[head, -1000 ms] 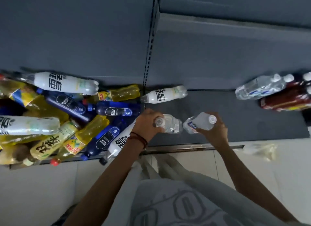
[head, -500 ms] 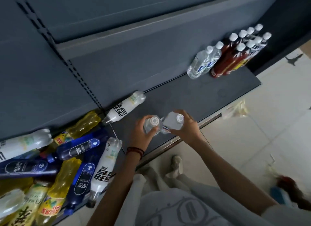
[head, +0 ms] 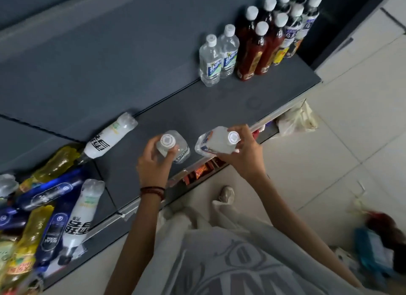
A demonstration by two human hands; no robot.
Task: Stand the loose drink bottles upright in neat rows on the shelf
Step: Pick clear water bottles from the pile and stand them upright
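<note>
Carried rightward, water bottles (head: 211,144) are gripped in the left hand (head: 153,169) and right hand (head: 243,160); both are to be stood beside the upper-right row (head: 219,57).

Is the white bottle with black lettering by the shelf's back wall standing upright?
No, the white bottle lies flat on its side on the shelf, not on its base.
</note>
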